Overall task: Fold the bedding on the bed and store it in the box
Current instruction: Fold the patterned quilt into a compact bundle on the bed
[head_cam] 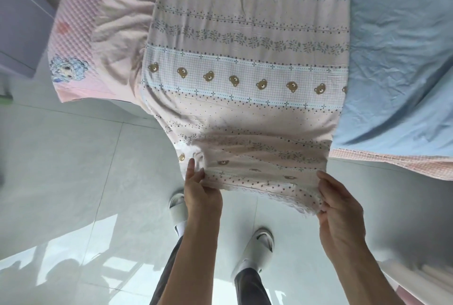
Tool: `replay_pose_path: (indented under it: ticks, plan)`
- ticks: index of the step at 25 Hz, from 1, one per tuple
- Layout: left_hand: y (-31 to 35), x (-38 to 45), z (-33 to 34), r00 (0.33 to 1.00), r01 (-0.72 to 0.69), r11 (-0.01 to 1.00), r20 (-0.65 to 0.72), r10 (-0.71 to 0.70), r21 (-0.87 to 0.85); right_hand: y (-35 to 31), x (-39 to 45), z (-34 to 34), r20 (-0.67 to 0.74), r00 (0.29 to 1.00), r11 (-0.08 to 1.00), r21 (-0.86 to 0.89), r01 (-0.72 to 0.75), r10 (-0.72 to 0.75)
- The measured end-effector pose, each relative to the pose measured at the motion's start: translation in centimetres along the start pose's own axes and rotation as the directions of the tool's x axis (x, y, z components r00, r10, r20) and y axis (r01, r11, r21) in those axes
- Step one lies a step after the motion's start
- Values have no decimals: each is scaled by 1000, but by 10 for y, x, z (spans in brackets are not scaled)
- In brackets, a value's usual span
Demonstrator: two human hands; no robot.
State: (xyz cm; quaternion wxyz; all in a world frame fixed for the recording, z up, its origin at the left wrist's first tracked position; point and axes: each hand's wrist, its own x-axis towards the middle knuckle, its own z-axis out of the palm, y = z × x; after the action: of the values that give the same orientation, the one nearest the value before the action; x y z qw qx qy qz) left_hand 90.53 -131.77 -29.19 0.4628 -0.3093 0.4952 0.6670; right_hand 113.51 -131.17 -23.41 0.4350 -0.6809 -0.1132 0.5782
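Left hand point(201, 192) and right hand point(340, 204) pinch crinkled, bear-printed cotton quilt point(245, 59).

The bed point(81, 35), under a pink checked cover with a cartoon print, carries a bear-patterned quilt point(245, 59) down its middle, hanging over the near edge, with a wrinkled light-blue sheet point(397, 59) beside it.

Bright daylight, floor point(73, 268) glare (edges warped)
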Motion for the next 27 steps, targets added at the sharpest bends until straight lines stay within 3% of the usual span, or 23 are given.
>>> replay_pose_path:
  ticks: [3, 5, 6, 7, 8, 9, 10, 11, 12, 14, 17, 19, 23, 24, 25, 27]
  plan:
    - [15, -17, 15, 981, -182, 983, 71, 182, 7, -19, 6, 10, 158, 985, 980, 174, -99, 71]
    - [19, -34, 35, 947, -316, 943, 87, 308, 102, -35, 9, 18, 210, 973, 958, 245, -148, 96]
    - [21, -42, 48, 912, -408, 891, 130, 388, 200, -45, 11, 22, 220, 970, 946, 276, -167, 107]
    - [24, -49, 61, 843, -538, 770, 219, 492, 343, -55, 16, 25, 224, 968, 935, 307, -180, 113]
    - [27, -57, 75, 721, -688, 528, 378, 581, 499, -67, 22, 29, 226, 968, 922, 342, -183, 109]
    - [30, -59, 88, 549, -806, 191, 587, 595, 560, -80, 30, 31, 218, 971, 912, 372, -172, 94]
    - [34, -59, 104, 386, -839, -148, 765, 516, 523, -95, 38, 37, 205, 975, 908, 389, -157, 81]
    - [40, -57, 128, 301, -782, -407, 858, 416, 472, -111, 49, 44, 181, 981, 914, 383, -136, 70]
    - [47, -55, 157, 289, -691, -566, 889, 356, 451, -128, 61, 55, 167, 985, 927, 358, -112, 55]
    - [59, -40, 216, 302, -514, -740, 899, 316, 433, -159, 93, 82, 134, 991, 956, 289, -53, 14]
    - [74, 22, 292, 471, -325, -846, 848, 244, 423, -183, 162, 125, 36, 999, 992, 125, 1, -5]
    - [77, 68, 320, 559, -314, -884, 820, 122, 345, -183, 207, 145, -37, 999, 997, -74, -8, 6]
    - [103, 132, 320, 639, -387, -902, 761, -113, 192, -177, 246, 167, -116, 986, 934, -350, 70, -118]
    - [115, 143, 317, 663, -384, -908, 735, -146, 166, -177, 248, 170, -131, 968, 862, -491, 126, -216]
    - [125, 151, 316, 669, -391, -909, 723, -173, 144, -177, 251, 171, -94, 935, 709, -679, 190, -341]
    - [142, 155, 323, 666, -450, -887, 698, -261, 98, -174, 254, 176, 214, 845, 166, -929, 331, -490]
